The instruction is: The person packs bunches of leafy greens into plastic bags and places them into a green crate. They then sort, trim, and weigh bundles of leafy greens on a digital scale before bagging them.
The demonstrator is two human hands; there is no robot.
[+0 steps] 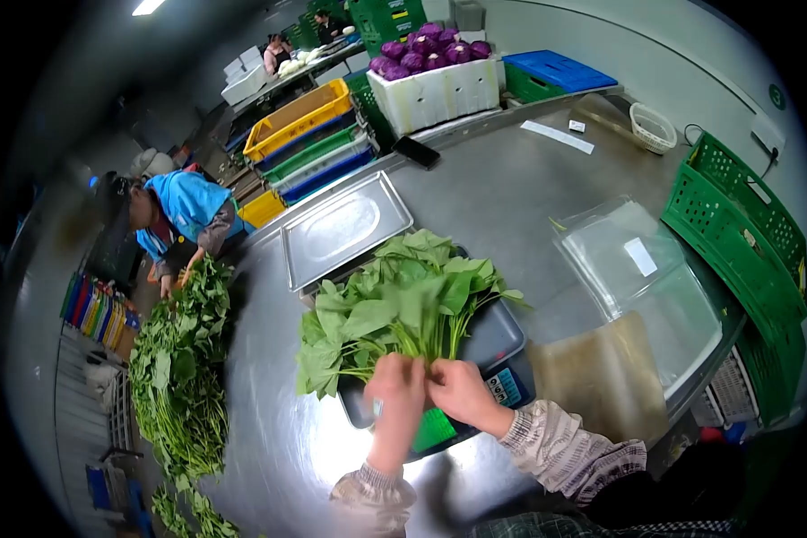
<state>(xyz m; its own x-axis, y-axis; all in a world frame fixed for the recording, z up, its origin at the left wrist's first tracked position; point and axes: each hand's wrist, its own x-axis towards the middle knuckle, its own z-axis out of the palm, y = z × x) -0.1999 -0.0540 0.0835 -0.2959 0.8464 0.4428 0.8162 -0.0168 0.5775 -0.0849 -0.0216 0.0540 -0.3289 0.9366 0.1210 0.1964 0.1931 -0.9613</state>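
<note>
Both hands are closed around the stems of a bunch of leafy greens (394, 314), with the leaves fanned out away from me. My left hand (396, 387), slightly blurred, pinches the stems from the left. Close beside it, my right hand (466, 392) grips the stem ends from the right. Beneath the greens is a dark grey tray (504, 334) on a digital scale (508, 387) with a lit display. The leaves cover much of the tray. A green patch (433, 430) shows under my wrists.
A metal tray (345, 229) lies beyond the greens. On the left is a large heap of greens (179, 386), handled by a person in blue (188, 204). Plastic bags (641, 269), green crates (735, 224), a phone (417, 152) and a white basket (652, 128) are to the right and back.
</note>
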